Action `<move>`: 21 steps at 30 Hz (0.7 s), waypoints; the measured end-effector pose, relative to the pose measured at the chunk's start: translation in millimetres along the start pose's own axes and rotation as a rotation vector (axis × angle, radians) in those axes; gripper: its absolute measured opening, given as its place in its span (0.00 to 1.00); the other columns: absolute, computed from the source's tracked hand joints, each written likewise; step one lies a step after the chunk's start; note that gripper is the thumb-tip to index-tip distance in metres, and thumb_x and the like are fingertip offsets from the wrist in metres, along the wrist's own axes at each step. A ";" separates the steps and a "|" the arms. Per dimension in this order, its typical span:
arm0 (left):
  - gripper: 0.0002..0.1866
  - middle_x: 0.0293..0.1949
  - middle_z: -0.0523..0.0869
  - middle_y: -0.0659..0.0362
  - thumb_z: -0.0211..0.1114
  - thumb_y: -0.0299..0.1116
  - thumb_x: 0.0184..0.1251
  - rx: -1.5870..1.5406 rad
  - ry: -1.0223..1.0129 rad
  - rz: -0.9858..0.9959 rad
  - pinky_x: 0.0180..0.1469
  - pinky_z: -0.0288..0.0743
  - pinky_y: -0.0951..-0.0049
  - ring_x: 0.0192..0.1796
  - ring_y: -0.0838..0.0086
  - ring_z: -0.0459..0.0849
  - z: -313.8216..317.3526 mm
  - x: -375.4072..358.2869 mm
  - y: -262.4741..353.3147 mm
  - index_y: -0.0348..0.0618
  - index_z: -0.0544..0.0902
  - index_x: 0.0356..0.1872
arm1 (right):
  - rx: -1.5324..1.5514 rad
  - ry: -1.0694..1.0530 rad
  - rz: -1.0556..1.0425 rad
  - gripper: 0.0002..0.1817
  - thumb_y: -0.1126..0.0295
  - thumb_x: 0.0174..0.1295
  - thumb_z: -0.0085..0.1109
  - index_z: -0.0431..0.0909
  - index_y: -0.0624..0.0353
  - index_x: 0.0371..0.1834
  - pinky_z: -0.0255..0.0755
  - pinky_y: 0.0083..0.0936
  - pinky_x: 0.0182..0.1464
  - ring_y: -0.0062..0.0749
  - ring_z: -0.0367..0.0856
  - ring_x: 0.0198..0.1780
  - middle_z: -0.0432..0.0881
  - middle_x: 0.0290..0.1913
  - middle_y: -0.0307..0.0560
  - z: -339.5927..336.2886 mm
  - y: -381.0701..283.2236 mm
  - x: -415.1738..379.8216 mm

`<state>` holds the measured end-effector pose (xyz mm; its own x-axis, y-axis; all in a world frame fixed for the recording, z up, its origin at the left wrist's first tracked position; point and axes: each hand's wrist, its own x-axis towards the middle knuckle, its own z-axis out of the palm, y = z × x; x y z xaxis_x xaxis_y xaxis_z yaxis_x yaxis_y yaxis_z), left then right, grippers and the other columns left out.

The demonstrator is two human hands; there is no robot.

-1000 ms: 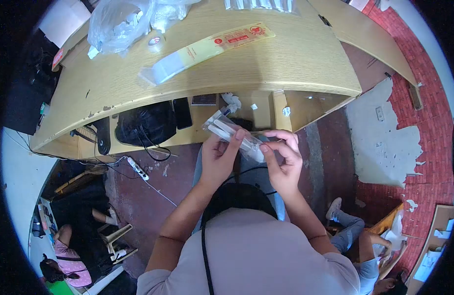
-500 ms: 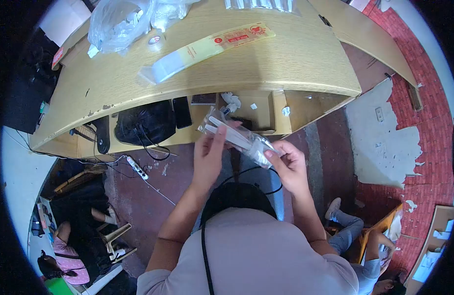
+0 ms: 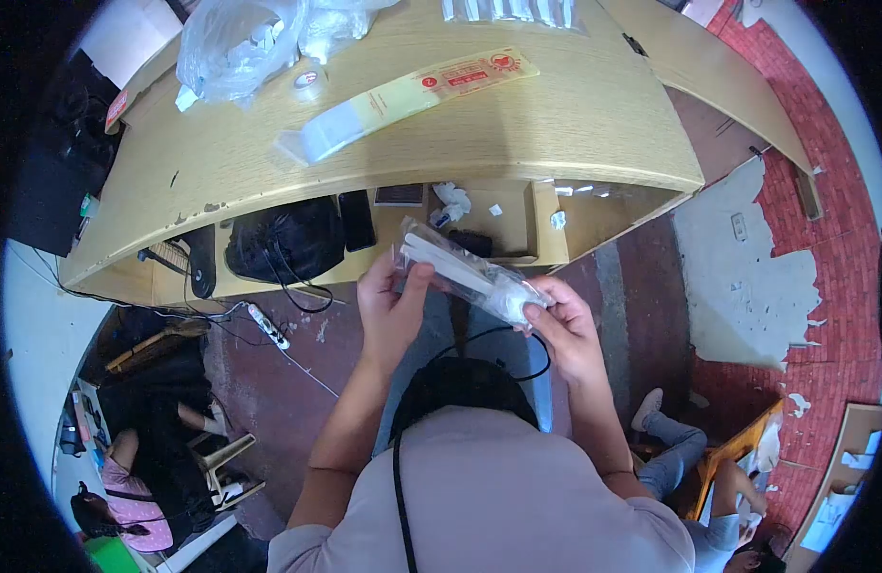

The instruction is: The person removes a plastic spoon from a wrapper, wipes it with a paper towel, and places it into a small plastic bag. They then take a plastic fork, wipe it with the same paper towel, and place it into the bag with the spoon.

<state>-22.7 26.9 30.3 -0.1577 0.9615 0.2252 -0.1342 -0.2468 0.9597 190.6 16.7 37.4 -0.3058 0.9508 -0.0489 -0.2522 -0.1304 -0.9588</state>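
Note:
A clear plastic packet (image 3: 465, 272) with white plastic utensils and a white wad inside is held over my lap, tilted down to the right. My left hand (image 3: 391, 301) is closed on its upper left end, with the thumb in front. At the lower right end, my right hand (image 3: 567, 325) pinches the packet beside the white wad. Beyond the packet lies a long yellowish plastic sleeve (image 3: 412, 100) with red print, on the wooden desk (image 3: 594, 124).
The desk also bears clear plastic bags (image 3: 241, 48), a tape roll (image 3: 309, 83) and a row of packed utensils (image 3: 508, 11). Its open shelf holds a black bag (image 3: 286, 239), a phone (image 3: 356, 220) and crumpled tissue (image 3: 451, 201). People sit at the lower left and lower right.
My left hand has shifted slightly left and its thumb has moved down the packet. The right hand has moved a little, and the white wad shows more clearly.

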 end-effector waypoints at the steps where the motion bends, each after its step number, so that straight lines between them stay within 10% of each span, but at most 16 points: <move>1: 0.12 0.38 0.84 0.53 0.59 0.33 0.67 0.018 0.033 0.104 0.39 0.76 0.76 0.37 0.74 0.82 3.7 1.9 4.2 0.32 0.78 0.41 | -0.002 -0.002 -0.004 0.13 0.74 0.63 0.55 0.72 0.65 0.49 0.68 0.17 0.35 0.21 0.76 0.34 0.79 0.37 0.43 0.1 0.8 -0.2; 12: 0.14 0.41 0.82 0.52 0.65 0.33 0.61 -0.264 -0.122 0.139 0.44 0.79 0.71 0.43 0.68 0.82 -8.9 -0.3 -0.2 0.32 0.77 0.41 | 0.062 -0.068 -0.010 0.13 0.73 0.65 0.51 0.70 0.65 0.51 0.68 0.18 0.36 0.24 0.76 0.36 0.78 0.39 0.45 0.8 4.4 0.0; 15: 0.25 0.36 0.80 0.54 0.67 0.50 0.57 -0.125 -0.037 0.075 0.37 0.77 0.69 0.38 0.67 0.82 -7.4 -1.9 1.8 0.35 0.76 0.38 | 0.074 -0.042 0.010 0.13 0.73 0.65 0.50 0.69 0.66 0.52 0.71 0.20 0.35 0.26 0.78 0.35 0.78 0.39 0.46 6.7 -0.5 -0.1; 17: 0.13 0.46 0.81 0.49 0.64 0.28 0.61 -0.290 -0.117 0.055 0.43 0.80 0.69 0.44 0.67 0.82 -13.8 -3.2 -3.9 0.32 0.76 0.44 | 0.103 -0.032 0.027 0.13 0.74 0.65 0.50 0.69 0.66 0.52 0.72 0.21 0.35 0.26 0.79 0.34 0.79 0.39 0.47 7.1 -0.8 0.1; 21: 0.16 0.50 0.80 0.46 0.63 0.26 0.61 -0.308 -0.043 0.020 0.46 0.79 0.68 0.48 0.65 0.81 -7.0 -1.3 5.6 0.32 0.75 0.49 | 0.137 0.021 -0.023 0.14 0.74 0.65 0.51 0.69 0.66 0.53 0.75 0.21 0.34 0.27 0.80 0.34 0.79 0.40 0.47 8.1 -0.7 0.8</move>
<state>-30.1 23.4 34.2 -0.1232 0.9585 0.2569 -0.4225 -0.2849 0.8604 183.0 15.3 40.3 -0.2798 0.9594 -0.0342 -0.3826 -0.1441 -0.9126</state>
